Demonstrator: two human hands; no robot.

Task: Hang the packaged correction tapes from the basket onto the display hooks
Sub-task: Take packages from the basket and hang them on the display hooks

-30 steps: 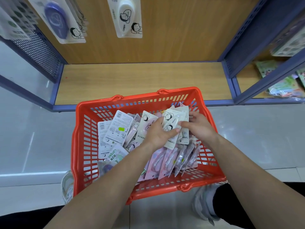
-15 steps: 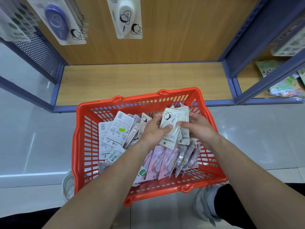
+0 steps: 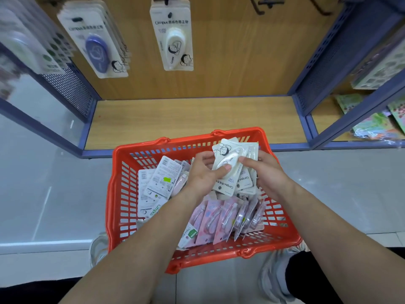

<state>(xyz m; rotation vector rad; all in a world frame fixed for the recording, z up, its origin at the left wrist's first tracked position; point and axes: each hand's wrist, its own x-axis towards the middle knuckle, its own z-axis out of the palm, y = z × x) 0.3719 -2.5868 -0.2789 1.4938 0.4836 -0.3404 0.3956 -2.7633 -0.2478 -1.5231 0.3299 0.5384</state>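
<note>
Pink packs (image 3: pixel 219 220) crowd the near end of the red basket (image 3: pixel 114 200). Over its far end, the left hand (image 3: pixel 200 175) and right hand (image 3: pixel 266 172) each close a grip on stacked white correction tapes (image 3: pixel 230 165) (printed faces up). Beyond the basket, a hung pack (image 3: pixel 173 38) and display hooks (image 3: pixel 265 5).

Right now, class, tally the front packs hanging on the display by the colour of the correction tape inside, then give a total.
Blue correction tape pack: 1
White correction tape pack: 1
Pale pack at far left, too blurred to give a sure colour: 1
Total: 3
</note>
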